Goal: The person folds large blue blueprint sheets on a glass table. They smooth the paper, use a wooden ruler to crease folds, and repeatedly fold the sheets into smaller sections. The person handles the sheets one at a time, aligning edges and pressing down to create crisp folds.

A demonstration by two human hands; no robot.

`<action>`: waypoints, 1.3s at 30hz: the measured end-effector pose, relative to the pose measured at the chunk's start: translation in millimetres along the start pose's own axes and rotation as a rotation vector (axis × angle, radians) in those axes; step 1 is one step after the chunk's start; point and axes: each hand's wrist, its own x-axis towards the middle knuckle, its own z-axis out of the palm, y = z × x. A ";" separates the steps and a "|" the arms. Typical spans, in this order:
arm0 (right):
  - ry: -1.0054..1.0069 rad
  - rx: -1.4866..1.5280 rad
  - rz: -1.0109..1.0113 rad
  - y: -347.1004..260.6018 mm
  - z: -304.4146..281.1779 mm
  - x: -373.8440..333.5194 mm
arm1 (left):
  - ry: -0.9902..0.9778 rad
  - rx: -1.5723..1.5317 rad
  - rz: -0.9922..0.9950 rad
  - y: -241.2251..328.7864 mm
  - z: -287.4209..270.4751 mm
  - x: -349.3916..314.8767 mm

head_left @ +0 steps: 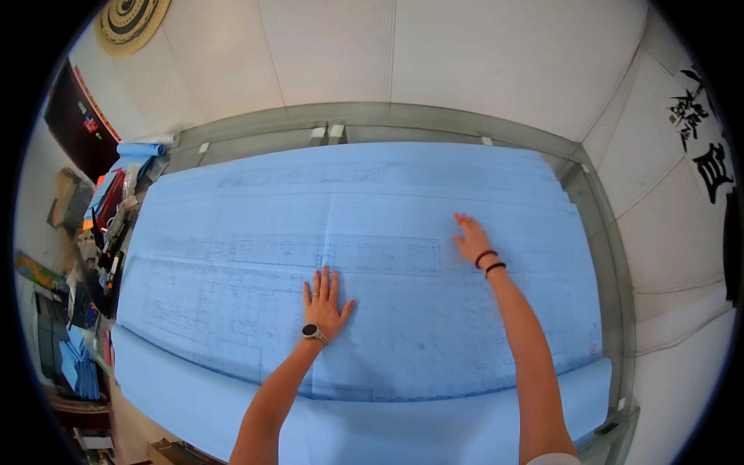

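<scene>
A large blue drawing sheet with fine line plans is spread over the table, creased down and across its middle. My left hand, with a watch on its wrist, lies flat on the sheet left of centre, fingers spread and pointing away from me. Farther off to the right, my right hand is over the sheet, slightly smeared by motion. Its fingers are loosely stretched and hold nothing; whether it touches the paper I cannot tell. Two dark bracelets circle that wrist. Along the near side, another blue paper layer hangs over the edge.
Grey-green table framing shows beyond the sheet at the right and back, against pale wall panels. At the left lie a rolled blue sheet, mixed papers and tools, and folded blue papers. A straw hat hangs at upper left.
</scene>
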 end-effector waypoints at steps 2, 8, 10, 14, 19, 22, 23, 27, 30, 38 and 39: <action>0.013 -0.042 0.080 22.3 1.0 35.2 | 0.004 -0.009 0.007 1.2 -3.3 -0.1; 0.013 -0.094 0.360 41.2 5.3 101.3 | 0.001 -0.011 0.004 -0.6 -10.8 -1.6; -0.021 -0.187 0.364 42.2 8.7 101.0 | 0.003 -0.022 -0.003 0.3 -13.0 -2.7; 0.060 -0.234 0.331 42.7 17.3 89.3 | 0.020 -0.028 -0.003 -0.4 -11.6 -1.4; 0.141 -0.270 0.280 47.3 14.1 86.5 | 0.022 -0.042 0.002 4.6 -10.1 3.2; 0.143 -0.291 0.241 35.0 10.0 90.6 | 0.039 -0.030 -0.006 -0.5 -9.5 -1.0; 0.137 -0.309 0.242 33.8 7.9 92.1 | 0.046 -0.030 -0.007 -1.0 -9.3 -1.0; 0.144 -0.314 0.210 44.0 -0.7 91.5 | 0.032 -0.037 -0.010 2.5 -8.7 1.4; 0.198 -0.301 0.165 52.1 -5.6 86.4 | 0.056 -0.048 0.009 3.3 -6.4 2.9; 0.259 -0.219 0.011 12.5 -34.5 68.5 | 0.060 -0.021 -0.016 -1.0 -6.9 -2.3; 0.315 -0.225 -0.070 16.6 -36.3 64.7 | 0.058 -0.035 -0.003 1.4 -5.5 -1.0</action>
